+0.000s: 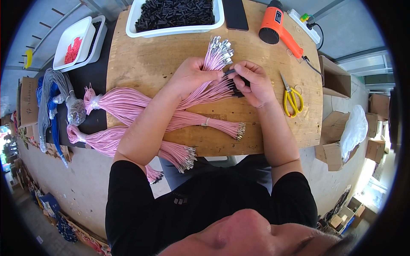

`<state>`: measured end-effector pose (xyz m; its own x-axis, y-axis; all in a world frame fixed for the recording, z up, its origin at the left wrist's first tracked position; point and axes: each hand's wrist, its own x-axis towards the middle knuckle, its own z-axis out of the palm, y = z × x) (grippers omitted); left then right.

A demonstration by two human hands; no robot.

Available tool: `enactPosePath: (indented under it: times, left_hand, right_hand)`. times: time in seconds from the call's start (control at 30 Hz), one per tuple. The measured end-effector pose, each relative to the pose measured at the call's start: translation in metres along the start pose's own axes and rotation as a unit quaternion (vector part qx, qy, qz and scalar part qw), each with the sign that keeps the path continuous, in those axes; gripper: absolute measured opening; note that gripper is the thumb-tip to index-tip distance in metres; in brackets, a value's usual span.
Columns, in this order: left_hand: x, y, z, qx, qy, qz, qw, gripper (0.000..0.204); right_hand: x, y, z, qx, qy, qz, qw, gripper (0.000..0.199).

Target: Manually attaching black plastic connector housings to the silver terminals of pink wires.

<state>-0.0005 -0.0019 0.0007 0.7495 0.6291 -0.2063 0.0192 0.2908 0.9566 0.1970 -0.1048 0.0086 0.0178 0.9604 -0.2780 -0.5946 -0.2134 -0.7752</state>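
A: Quick pass. Left hand [191, 76] is clamped round a bundle of pink wires [213, 62], mid-table on the wooden board [141, 64], metal terminal ends fanning out toward the far side.

B: Right hand [251, 83]?

A: Fingers pinched together on a small black sleeve [235, 76], right against the left hand's fingertips. Hands touching, basically working one wire end between them.

B: How does the bundle handle?

A: My read: light, soft, floppy. Thin insulated strands, they'll splay if gripped loosely. Terminal tips look thin and bendable, so don't squeeze there. Best hold is just short of the terminals, on the insulation, where the left hand already sits. The black piece is tiny, a fingertip pinch only, easy to drop.

B: Other stuff?

A: More pink bundles [128, 104] lying across the left edge of the board and hanging off the near side, one tied with a band [206, 122]. White tray of black sleeves [175, 15] far centre. Orange heat gun [277, 25] far right, yellow scissors [291, 99] right of the right hand. Dark phone-like slab [235, 13] beside the tray. Off the board, far left, a white bin with red parts [73, 45], and grey and blue cable bundles [51, 98] left.

B: Done.
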Motion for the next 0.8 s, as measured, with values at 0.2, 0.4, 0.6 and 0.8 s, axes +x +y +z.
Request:
enactPosePath:
  times: [0.2, 0.4, 0.6, 0.8]
  left_hand:
    - [-0.002, 0.007, 0.003, 0.046, 0.054, -0.022, 0.997, 0.02]
    - [0.0, -0.001, 0.001, 0.028, 0.003, 0.017, 0.999, 0.024]
    - [0.0, 0.001, 0.003, 0.064, 0.003, 0.017, 0.998, 0.022]
    - [0.001, 0.001, 0.002, 0.056, 0.011, 0.002, 0.998, 0.022]
  right_hand:
    - [0.003, -0.004, -0.009, -0.051, 0.1, -0.109, 0.988, 0.015]
    - [0.0, 0.0, 0.003, -0.068, 0.051, -0.077, 0.993, 0.02]
    - [0.001, 0.002, 0.0, -0.055, 0.021, -0.082, 0.995, 0.021]
    - [0.002, 0.003, -0.005, -0.042, 0.008, -0.085, 0.995, 0.014]
